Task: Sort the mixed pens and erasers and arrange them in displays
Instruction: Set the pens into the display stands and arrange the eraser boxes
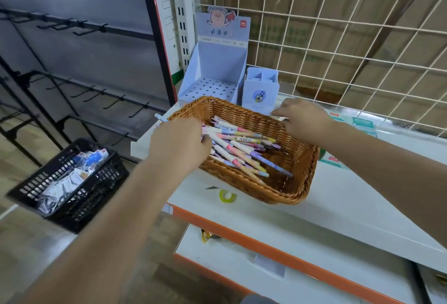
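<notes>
A brown wicker basket (300, 163) stands on the white shelf (338, 197) and holds several pastel pens (242, 149). My left hand (179, 144) reaches into the basket's left side and grips a bunch of pens, one blue end sticking out past the rim. My right hand (304, 120) grips the basket's far right rim. Behind the basket stand a light blue pen display with a holed base (212, 86) and a small blue divided holder (261, 93), both empty as far as I can see.
A black plastic crate (70, 182) of wrapped items sits low on the left. A roll of tape (227, 196) lies on the shelf in front of the basket. White wire mesh (338, 45) backs the shelf, and black hook racks (72, 28) hang at left.
</notes>
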